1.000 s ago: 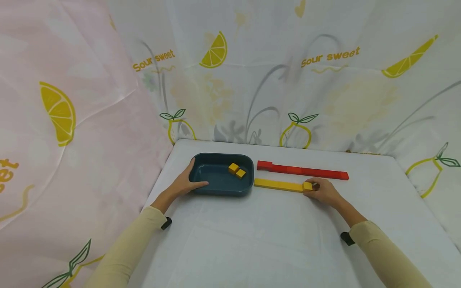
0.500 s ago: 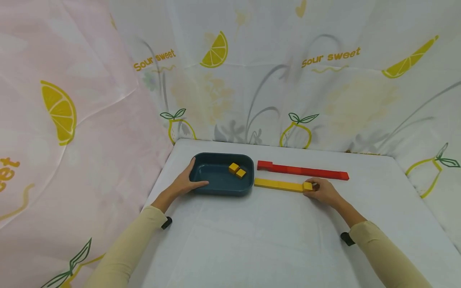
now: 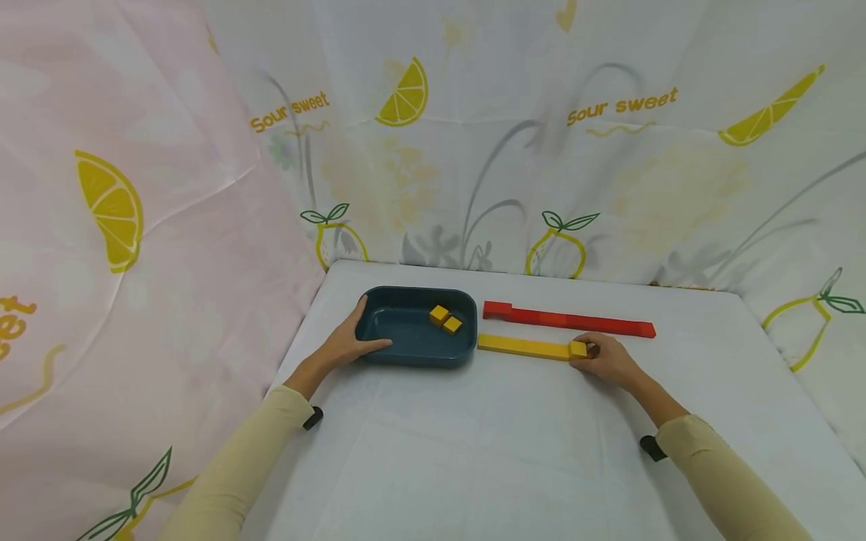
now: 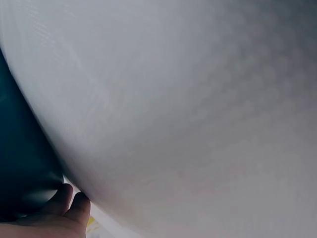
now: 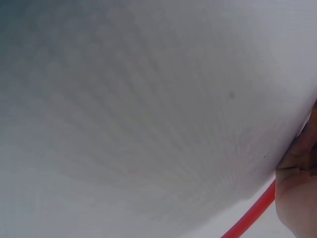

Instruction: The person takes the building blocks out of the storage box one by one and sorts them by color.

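Note:
In the head view a dark teal rectangular dish (image 3: 399, 336) stands on the white-covered table, with two yellow cubes (image 3: 439, 315) in its right half. My left hand (image 3: 343, 342) grips the dish's left end, thumb along the front rim and fingers at the far left corner. To the right of the dish runs a straight row of yellow blocks (image 3: 521, 346). At that row's right end my right hand (image 3: 607, 361) pinches a yellow cube (image 3: 577, 349), which sits slightly higher than the row and right against its end.
Behind the yellow row lies a longer row of red blocks (image 3: 561, 321), with a raised red block (image 3: 498, 309) at its left end. A lemon-print cloth (image 3: 473, 150) hangs along the table's back edge, and another covers the left side.

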Action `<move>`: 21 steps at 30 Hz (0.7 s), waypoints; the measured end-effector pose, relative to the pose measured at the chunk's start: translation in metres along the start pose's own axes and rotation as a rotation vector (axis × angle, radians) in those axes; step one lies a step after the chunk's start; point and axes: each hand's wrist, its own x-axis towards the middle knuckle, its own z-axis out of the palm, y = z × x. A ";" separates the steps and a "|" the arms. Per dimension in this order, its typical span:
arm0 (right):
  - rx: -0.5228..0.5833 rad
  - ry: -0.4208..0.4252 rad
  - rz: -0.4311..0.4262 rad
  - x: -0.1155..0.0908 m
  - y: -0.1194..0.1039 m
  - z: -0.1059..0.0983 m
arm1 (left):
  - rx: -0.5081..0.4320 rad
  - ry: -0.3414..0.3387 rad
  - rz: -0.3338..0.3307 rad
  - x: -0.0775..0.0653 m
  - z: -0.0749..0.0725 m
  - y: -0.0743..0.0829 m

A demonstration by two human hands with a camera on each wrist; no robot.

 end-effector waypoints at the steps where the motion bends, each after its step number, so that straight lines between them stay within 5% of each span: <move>1: 0.002 0.000 0.004 0.000 0.000 0.000 | 0.001 0.000 0.000 0.000 0.000 0.000; 21: -0.002 -0.015 0.002 0.002 0.002 0.001 | 0.002 0.005 -0.009 0.001 0.001 0.000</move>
